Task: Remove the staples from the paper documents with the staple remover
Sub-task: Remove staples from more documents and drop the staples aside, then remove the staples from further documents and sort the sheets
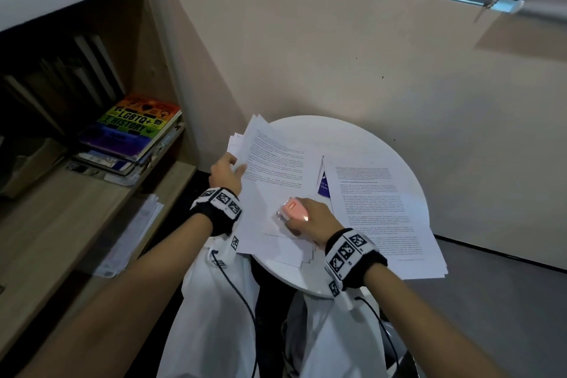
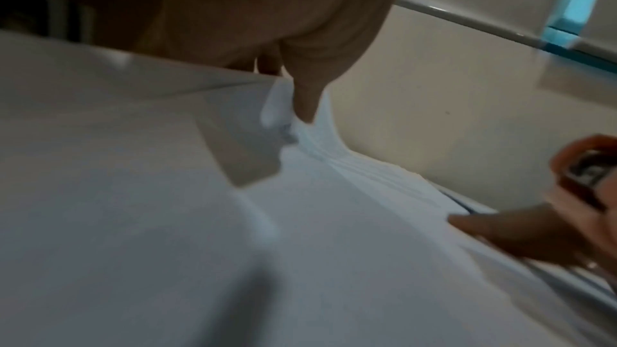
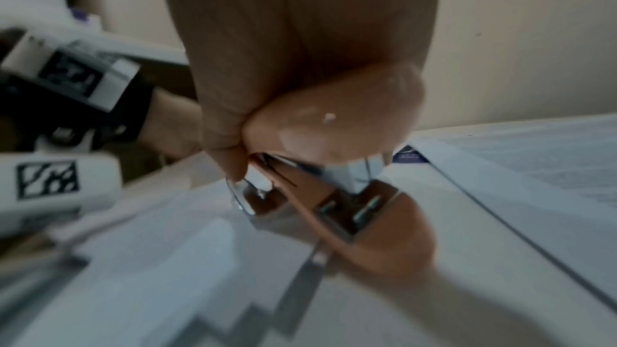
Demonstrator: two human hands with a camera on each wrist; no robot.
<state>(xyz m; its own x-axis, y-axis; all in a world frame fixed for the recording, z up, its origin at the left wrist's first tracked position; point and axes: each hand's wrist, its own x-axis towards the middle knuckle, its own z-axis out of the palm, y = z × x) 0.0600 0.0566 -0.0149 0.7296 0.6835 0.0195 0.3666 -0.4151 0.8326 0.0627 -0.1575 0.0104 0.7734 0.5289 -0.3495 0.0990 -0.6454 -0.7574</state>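
**On round white surface: staple remover at paper stack, L hand steadying**

On the round white surface [image 1: 362,144], two lots of paper lay: a fanned document stack [image 1: 276,181] on the person's left, a flat printed pile [image 1: 380,209] to the right, w/ a blue-purple leaflet [image 1: 323,186] showing between them. Right hand [image 1: 310,219] was wrapped around the pink staple remover [image 1: 293,209]; in right wrist view its metal claws [image 3: 247,202] pointed down at the sheet, prob. to hook a staple. No staple visible (blur). Left hand [image 1: 227,173] pinched the stack's far-left edge, thumb on top, fingers under; judged as bracing so sheets don't slide under the tool. Books [image 1: 132,132] on shelf at left, not involved.
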